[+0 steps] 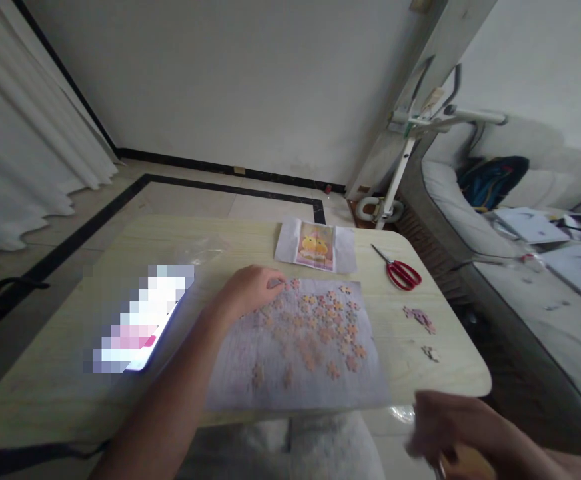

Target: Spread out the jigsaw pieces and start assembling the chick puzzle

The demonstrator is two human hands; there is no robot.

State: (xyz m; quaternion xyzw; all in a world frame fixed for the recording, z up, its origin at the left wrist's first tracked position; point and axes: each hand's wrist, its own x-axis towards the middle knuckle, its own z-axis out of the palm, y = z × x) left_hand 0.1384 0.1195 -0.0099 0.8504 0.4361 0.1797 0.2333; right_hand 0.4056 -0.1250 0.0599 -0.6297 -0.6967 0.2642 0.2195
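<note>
My left hand point(254, 290) rests at the upper left of a greyish sheet point(370, 373), its thumb and fingers curled together beside a puzzle piece point(295, 284). What those fingertips pinch, if anything, is hidden. Scattered over the sheet lie many small orange and yellow puzzle pieces point(333, 370), mostly toward its right side. Past the table's front right edge, my right hand point(450, 423) is smeared by motion. Its fingers close around a yellowish-tan object point(468, 463), partly cut off by the frame, whose kind I cannot make out.
A lit phone point(145, 320) lies left of my forearm. Behind the sheet is a creased paper with a yellow cartoon picture point(315, 247). Red-handled scissors point(403, 275) and two small piles of pieces point(420, 319) sit on the right. A sofa point(520, 280) stands beyond the table point(450, 377).
</note>
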